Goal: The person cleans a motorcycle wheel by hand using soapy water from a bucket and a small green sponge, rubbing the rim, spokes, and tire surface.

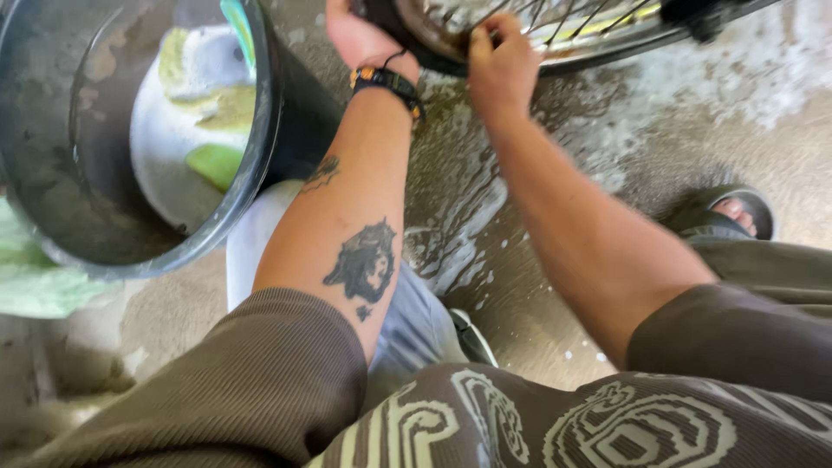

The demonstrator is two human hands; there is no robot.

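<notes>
A spoked bicycle wheel (pixel 563 39) with a black tyre stands at the top edge of the head view, wet and soapy. My left hand (pixel 355 35) grips the tyre's rim at its left end; a black wristband (pixel 390 82) sits on that wrist. My right hand (pixel 501 65) is closed on the rim and spokes just to the right, fingers curled over the edge. Whether a cloth is inside either hand is hidden.
A large dark bucket (pixel 260 147) with soapy water and green sponges stands at the upper left. The concrete floor (pixel 659 130) is wet with foam. A sandalled foot (pixel 737 212) rests at the right. A green cloth (pixel 35 277) lies at the left edge.
</notes>
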